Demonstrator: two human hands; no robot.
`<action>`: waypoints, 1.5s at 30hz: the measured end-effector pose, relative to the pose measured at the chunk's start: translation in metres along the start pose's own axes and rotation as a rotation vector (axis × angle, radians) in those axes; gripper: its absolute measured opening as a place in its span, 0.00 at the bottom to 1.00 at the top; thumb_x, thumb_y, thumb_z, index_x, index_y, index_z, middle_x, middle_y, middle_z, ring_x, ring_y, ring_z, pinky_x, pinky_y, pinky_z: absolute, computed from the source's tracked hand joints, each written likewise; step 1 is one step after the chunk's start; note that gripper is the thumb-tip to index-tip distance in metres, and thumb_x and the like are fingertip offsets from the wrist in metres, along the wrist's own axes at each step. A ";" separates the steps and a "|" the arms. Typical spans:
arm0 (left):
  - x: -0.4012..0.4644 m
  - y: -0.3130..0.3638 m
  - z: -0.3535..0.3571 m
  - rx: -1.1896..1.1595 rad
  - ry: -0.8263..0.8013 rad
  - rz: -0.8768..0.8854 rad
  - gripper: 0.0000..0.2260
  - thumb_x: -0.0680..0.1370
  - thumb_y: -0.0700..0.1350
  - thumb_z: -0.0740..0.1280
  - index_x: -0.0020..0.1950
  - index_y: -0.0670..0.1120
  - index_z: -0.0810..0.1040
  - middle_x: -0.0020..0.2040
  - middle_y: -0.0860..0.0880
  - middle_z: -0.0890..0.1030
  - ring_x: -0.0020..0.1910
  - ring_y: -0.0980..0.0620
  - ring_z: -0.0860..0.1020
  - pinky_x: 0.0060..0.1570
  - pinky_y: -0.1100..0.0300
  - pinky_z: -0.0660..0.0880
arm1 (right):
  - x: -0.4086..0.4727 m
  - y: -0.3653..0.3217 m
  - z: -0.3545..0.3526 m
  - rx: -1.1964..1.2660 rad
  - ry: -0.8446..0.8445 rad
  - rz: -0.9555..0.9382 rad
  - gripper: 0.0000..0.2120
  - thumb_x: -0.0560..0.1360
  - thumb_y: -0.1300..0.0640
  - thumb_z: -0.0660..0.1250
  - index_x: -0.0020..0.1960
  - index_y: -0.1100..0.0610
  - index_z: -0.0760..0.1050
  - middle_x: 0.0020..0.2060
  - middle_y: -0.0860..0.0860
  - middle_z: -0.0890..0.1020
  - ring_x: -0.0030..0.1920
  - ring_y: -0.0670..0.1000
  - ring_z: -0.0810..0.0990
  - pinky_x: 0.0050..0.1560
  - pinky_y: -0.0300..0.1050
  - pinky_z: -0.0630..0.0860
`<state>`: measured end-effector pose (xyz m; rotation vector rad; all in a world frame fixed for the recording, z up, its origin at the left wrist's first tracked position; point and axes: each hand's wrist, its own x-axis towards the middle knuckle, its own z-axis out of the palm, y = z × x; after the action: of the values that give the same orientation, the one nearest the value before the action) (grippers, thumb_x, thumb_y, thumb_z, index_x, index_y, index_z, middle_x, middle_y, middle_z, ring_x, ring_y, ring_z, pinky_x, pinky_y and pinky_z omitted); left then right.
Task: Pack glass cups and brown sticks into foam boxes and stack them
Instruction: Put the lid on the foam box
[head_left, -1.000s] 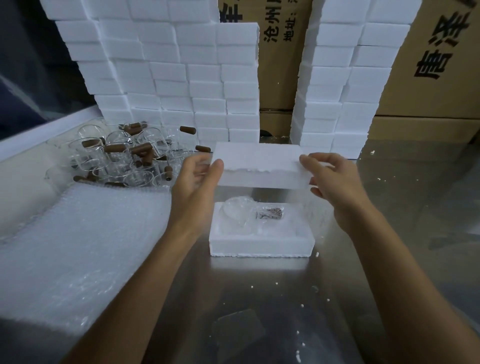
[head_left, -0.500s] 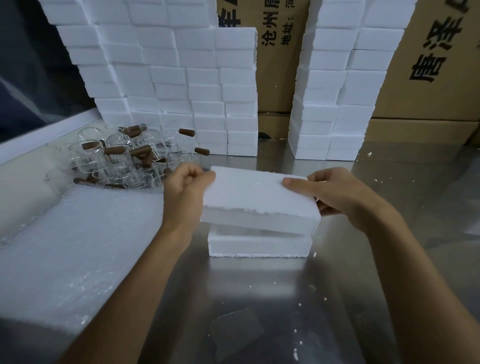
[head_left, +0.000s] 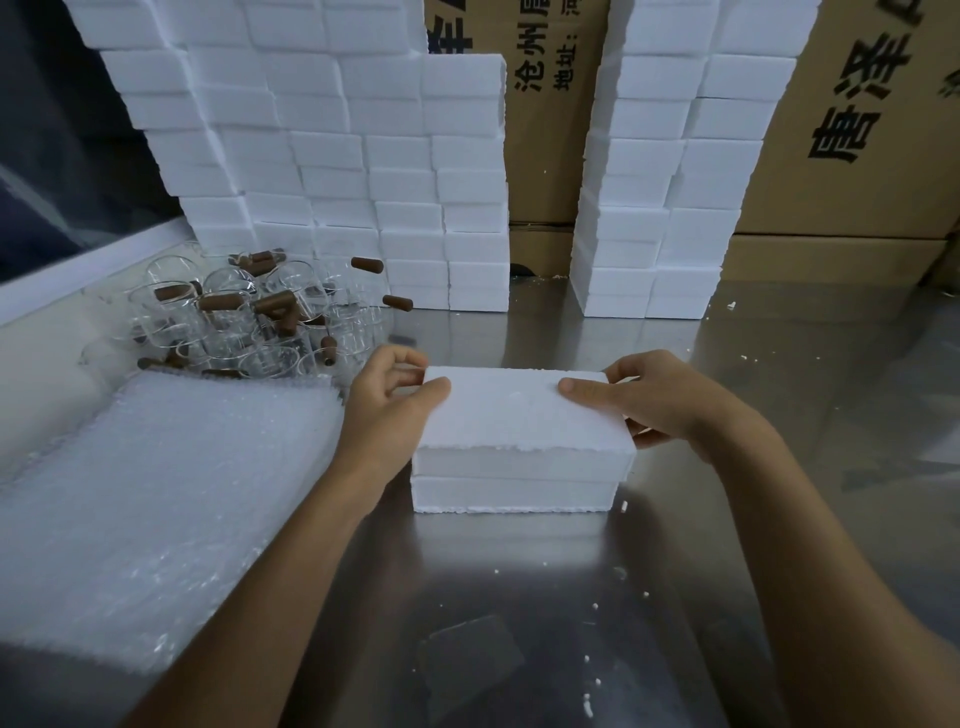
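Observation:
A white foam lid (head_left: 509, 410) sits on top of the white foam box base (head_left: 511, 493) in the middle of the steel table; the box's contents are hidden. My left hand (head_left: 387, 410) grips the lid's left end, thumb on top. My right hand (head_left: 660, 402) grips its right end, thumb on top and fingers round the side. A heap of clear glass cups (head_left: 228, 322) with brown sticks (head_left: 272, 304) lies at the back left.
Tall stacks of closed foam boxes stand at the back left (head_left: 332, 156) and back right (head_left: 670, 171), with cardboard cartons (head_left: 878, 124) behind. A bubble-wrap sheet (head_left: 156, 493) covers the table's left side. Foam crumbs dot the steel table (head_left: 519, 597).
Both hands have lowered the foam lid from above the open base onto it. The cup and the stick in the base are now covered.

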<state>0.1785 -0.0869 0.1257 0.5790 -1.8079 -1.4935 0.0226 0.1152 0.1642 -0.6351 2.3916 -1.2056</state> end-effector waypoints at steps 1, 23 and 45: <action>0.001 0.001 -0.001 0.019 -0.008 0.018 0.08 0.75 0.39 0.72 0.43 0.52 0.79 0.46 0.52 0.83 0.44 0.56 0.80 0.41 0.66 0.74 | 0.000 0.000 0.001 0.006 -0.003 0.006 0.28 0.63 0.34 0.75 0.48 0.56 0.81 0.37 0.50 0.86 0.37 0.48 0.85 0.35 0.40 0.81; -0.036 -0.020 0.013 0.005 -0.038 0.233 0.19 0.67 0.62 0.69 0.52 0.54 0.75 0.51 0.64 0.80 0.50 0.63 0.78 0.43 0.72 0.72 | -0.052 0.044 0.054 0.383 0.110 -0.378 0.23 0.70 0.35 0.70 0.64 0.35 0.72 0.59 0.31 0.79 0.59 0.33 0.77 0.54 0.32 0.74; -0.022 -0.027 -0.018 0.066 -0.430 0.086 0.41 0.57 0.44 0.85 0.64 0.62 0.70 0.60 0.61 0.76 0.62 0.59 0.75 0.53 0.67 0.76 | -0.038 0.059 0.021 0.345 -0.118 -0.426 0.37 0.61 0.54 0.83 0.66 0.43 0.72 0.55 0.33 0.79 0.57 0.41 0.80 0.48 0.37 0.80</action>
<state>0.2038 -0.0893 0.0959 0.2138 -2.1821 -1.5916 0.0518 0.1541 0.1090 -1.0966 1.9378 -1.6519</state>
